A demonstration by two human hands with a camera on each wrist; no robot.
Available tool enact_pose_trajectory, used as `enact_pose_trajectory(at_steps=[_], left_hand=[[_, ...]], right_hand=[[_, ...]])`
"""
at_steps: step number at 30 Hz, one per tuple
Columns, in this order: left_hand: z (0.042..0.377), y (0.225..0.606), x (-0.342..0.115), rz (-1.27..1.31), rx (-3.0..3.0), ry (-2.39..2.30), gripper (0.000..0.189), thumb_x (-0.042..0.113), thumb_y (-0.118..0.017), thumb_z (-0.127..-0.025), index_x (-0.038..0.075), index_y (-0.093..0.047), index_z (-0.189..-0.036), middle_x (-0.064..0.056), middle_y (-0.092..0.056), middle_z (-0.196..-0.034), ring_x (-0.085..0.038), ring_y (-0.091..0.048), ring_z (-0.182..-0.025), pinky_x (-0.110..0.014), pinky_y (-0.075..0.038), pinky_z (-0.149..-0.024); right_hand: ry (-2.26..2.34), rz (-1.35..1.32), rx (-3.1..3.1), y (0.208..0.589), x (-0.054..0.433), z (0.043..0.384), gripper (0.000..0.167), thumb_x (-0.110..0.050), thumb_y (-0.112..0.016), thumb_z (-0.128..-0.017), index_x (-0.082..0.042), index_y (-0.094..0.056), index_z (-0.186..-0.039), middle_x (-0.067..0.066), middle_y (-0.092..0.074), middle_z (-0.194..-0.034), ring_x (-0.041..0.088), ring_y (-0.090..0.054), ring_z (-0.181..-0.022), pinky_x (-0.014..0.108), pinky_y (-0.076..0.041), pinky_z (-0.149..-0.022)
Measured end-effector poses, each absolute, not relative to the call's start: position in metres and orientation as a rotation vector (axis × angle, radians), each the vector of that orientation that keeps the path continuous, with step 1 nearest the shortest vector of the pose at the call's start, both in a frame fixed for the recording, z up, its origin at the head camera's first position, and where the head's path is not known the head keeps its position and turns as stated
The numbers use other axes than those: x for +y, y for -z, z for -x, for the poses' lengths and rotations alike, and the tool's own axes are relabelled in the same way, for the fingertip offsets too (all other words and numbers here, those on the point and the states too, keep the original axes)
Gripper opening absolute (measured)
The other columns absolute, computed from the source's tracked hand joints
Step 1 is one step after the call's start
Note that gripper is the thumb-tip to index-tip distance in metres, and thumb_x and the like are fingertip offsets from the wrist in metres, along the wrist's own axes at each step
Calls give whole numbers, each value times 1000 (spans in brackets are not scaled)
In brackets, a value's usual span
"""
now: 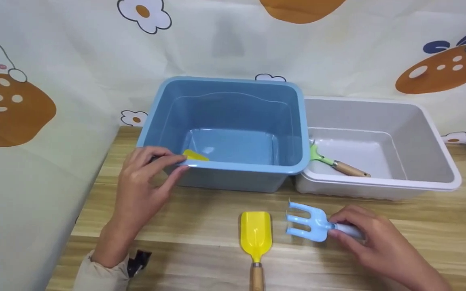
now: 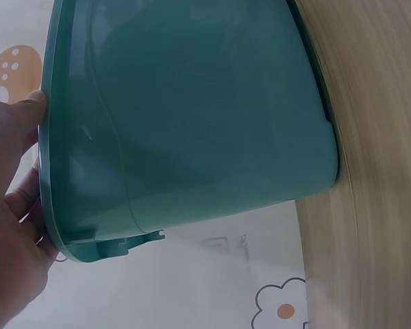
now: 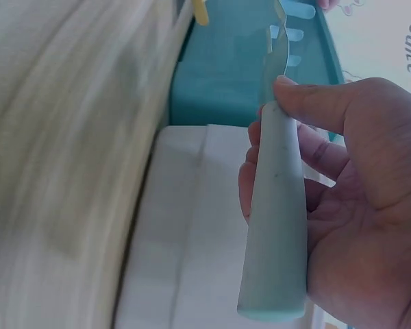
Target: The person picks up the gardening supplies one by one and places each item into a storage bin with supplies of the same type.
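My left hand (image 1: 142,182) pinches the front rim of the blue bin (image 1: 237,167) near its left corner, thumb outside. The left wrist view shows the same hand (image 2: 14,192) at the rim of that bin (image 2: 205,116). In the right hand (image 1: 372,238) is a light blue hand rake (image 1: 316,224), gripped by its handle, its three bent tines pointing left above the table. From the right wrist, the rake's pale handle (image 3: 274,219) lies between thumb and fingers. A yellow shovel (image 1: 256,234) with a wooden handle rests between the hands.
A yellow piece (image 1: 195,155) shows inside the blue bin, mostly hidden by the rim. The white bin (image 1: 378,185) beside it holds a green tool with a wooden handle (image 1: 350,169). Behind both bins rises a printed backdrop (image 1: 217,40). A wooden table (image 1: 200,226) lies beneath.
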State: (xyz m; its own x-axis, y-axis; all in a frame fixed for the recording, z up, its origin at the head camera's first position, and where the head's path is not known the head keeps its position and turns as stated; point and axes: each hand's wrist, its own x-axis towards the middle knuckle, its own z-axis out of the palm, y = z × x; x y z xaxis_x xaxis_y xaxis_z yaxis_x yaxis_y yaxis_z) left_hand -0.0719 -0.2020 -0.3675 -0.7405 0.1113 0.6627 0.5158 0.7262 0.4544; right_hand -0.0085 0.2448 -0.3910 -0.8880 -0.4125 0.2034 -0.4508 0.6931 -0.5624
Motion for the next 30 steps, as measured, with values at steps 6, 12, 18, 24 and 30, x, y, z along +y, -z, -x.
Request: enact_pose_trajectory(at_steps=[6, 12, 18, 24, 30], left_hand=[[74, 368, -204, 491, -2280, 847, 21, 16, -91, -84, 12, -85, -104, -6, -74, -99, -25, -63, -99, -38, -45, -92], [76, 371, -202, 508, -2307, 809, 22, 21, -90, -86, 11, -85, -105, -7, -74, -100, -25, -64, -100, -36, -46, -94], [74, 370, -203, 493, -2319, 801, 23, 21, -90, -86, 11, -85, -106, -6, -75, -100, -24, -64, -101, -34, -46, -94], [72, 369, -206, 483, -2335, 793, 24, 23, -90, -86, 10, -85, -105, -7, -75, -100, -25, -64, -101, -33, -47, -94], [73, 369, -205, 485, -2321, 801, 22, 20, -90, -86, 11, -85, -105, -7, -75, -100, -25, -64, -101, -36, -46, -95]], right_hand=[[-882, -747, -2785, 379, 247, 2, 39, -8, -88, -84, -36, -76, -108, -25, -64, -102, -4, -58, -89, 7, -44, -79], [-884, -754, -2718, 370, 255, -1, 48, 1, -90, -78, -35, -76, -108, -22, -65, -103, -3, -59, -89, 6, -43, -80], [-884, -759, -2672, 364, 259, 3, 50, 4, -91, -75, -31, -78, -107, -18, -67, -103, -2, -58, -89, 7, -44, -77], [-876, -723, -2650, 356, 259, 9, 51, 4, -93, -72, -29, -79, -107, -17, -69, -101, -3, -58, -86, 6, -43, -79], [-937, -745, -2586, 350, 260, 20, 55, 10, -91, -70, -27, -77, -107, -11, -73, -101, -2, -60, -93, 5, -42, -86]])
